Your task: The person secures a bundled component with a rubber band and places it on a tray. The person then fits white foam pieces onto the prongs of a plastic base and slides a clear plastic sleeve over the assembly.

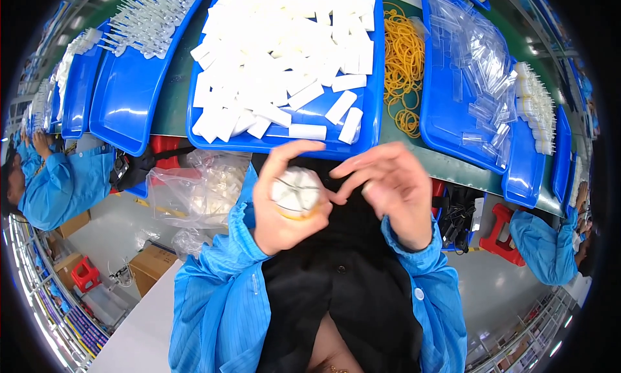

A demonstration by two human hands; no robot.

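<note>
— What sits at the left?
— A co-worker's blue sleeve (61, 185), then a clear plastic bag (194, 188) of white pieces below the bench edge.

— And the person's left hand (284, 201)?
— It is curled round a bundle of white blocks (295, 192), held end-on in front of the chest, with a yellow rubber band (299, 212) showing at the bundle's lower edge.

— The right hand (388, 188)?
— Just beside the bundle, fingers loosely bent, fingertips close to the bundle; whether they pinch anything cannot be told.

— Above them?
— A blue tray (372, 124) heaped with loose white blocks (284, 49), a pile of yellow rubber bands (402, 62), then a tray of clear sleeves (475, 62).
</note>
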